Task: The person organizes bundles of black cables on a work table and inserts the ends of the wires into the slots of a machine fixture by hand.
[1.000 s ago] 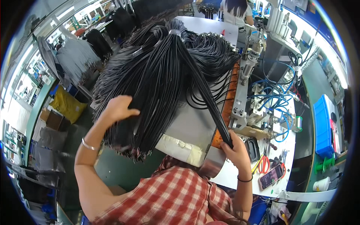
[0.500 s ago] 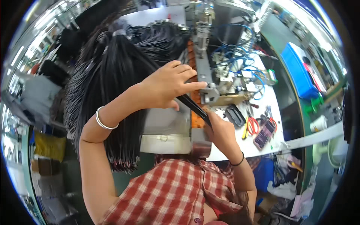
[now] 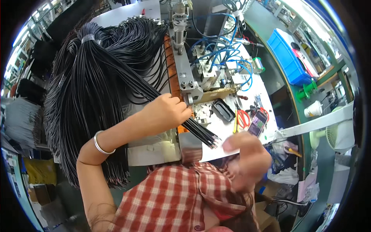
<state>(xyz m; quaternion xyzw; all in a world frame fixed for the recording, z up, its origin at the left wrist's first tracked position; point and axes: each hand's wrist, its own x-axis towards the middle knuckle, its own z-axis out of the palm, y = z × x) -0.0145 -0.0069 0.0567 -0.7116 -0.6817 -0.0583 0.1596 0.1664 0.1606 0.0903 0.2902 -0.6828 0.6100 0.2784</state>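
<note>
A slim bunch of black cables (image 3: 199, 132) runs through my left hand (image 3: 167, 111), whose fingers are closed around it. Stripped or coloured tips at its lower right end point toward my right hand (image 3: 245, 150). That hand is smeared by motion, stands apart from the tips, and its fingers cannot be made out. Up and to the left, the same bunch joins a big heap of black cables (image 3: 87, 100), tied near its top with a clear band (image 3: 88, 37). The heap hangs over the table's left edge.
A metal press-like fixture (image 3: 184, 73) with blue air tubes stands just beyond my left hand. To its right lie a black tray (image 3: 223, 110), red-handled scissors (image 3: 243, 118) and a phone (image 3: 257, 123). Farther right are a blue bin (image 3: 288, 58) and a white cup (image 3: 313, 109).
My right hand has let go of the cable bunch and moved right and down. The left hand's fingers went from spread to closed around the bunch. The whole view has shifted.
</note>
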